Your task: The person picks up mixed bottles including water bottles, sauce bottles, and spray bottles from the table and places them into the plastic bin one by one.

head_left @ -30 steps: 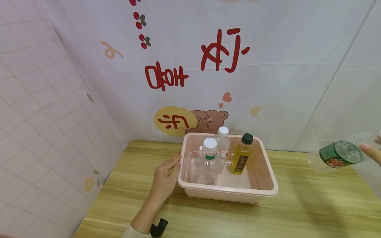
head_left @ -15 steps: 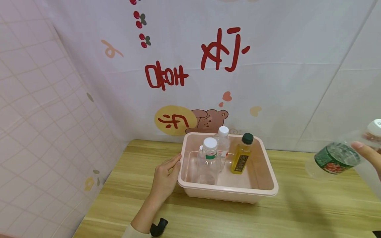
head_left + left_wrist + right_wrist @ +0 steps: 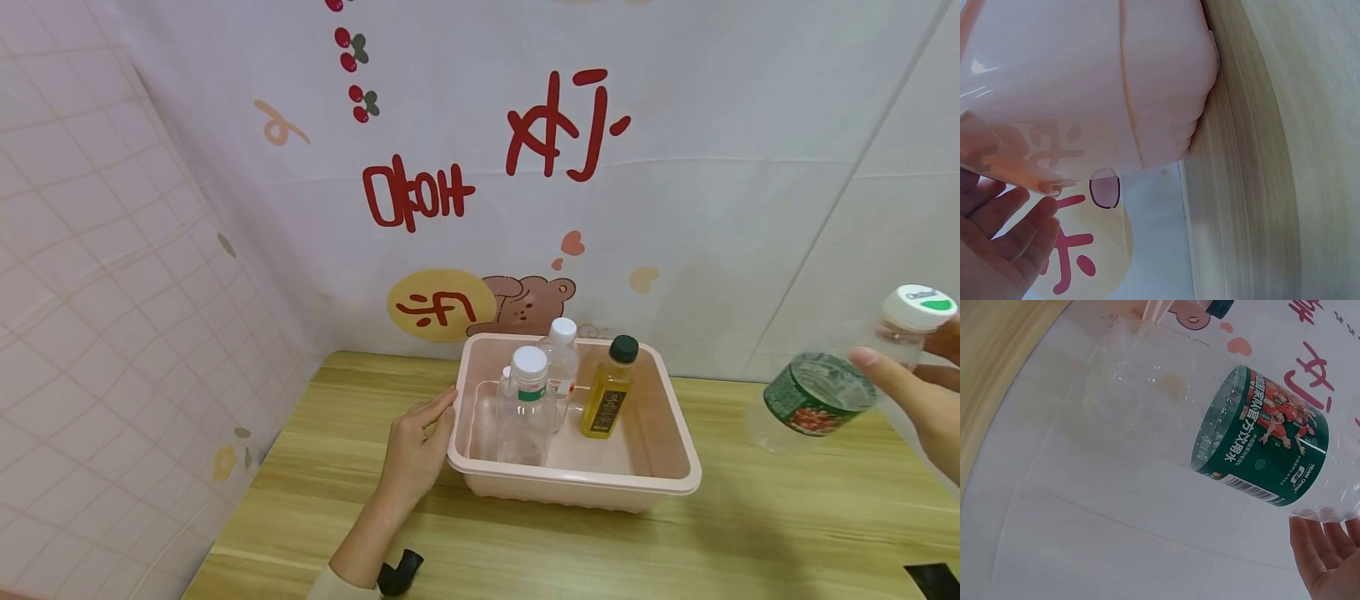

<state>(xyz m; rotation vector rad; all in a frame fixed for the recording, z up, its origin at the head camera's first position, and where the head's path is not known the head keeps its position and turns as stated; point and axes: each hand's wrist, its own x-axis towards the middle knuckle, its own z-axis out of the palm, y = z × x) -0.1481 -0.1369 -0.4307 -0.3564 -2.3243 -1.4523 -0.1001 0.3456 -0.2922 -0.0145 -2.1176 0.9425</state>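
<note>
My right hand (image 3: 926, 396) grips a large clear plastic bottle (image 3: 1147, 394) near its white-capped neck, at the right of the head view. A green label (image 3: 1266, 437) wraps the bottle, which tilts in the air with its base toward the left. At the left rim of a pink plastic basin (image 3: 585, 482), the relaxed fingers of my left hand (image 3: 416, 454) touch the edge. Inside the basin stand a clear bottle with a white cap (image 3: 525, 425), another white-capped bottle (image 3: 561, 358) behind it, and a yellow-filled bottle with a dark green cap (image 3: 606, 400). A smaller white cap (image 3: 506, 372) is partly hidden.
The basin stands on a wood-grain table (image 3: 360, 383). Behind it hangs a white printed cloth (image 3: 712, 208), with a grid-patterned one (image 3: 112, 333) on the left. Black straps show at my left wrist (image 3: 401, 573) and at the lower right (image 3: 932, 579).
My right hand has come further into view from the right, bringing the bottle leftward toward the basin. The left hand and the basin have stayed in place.
</note>
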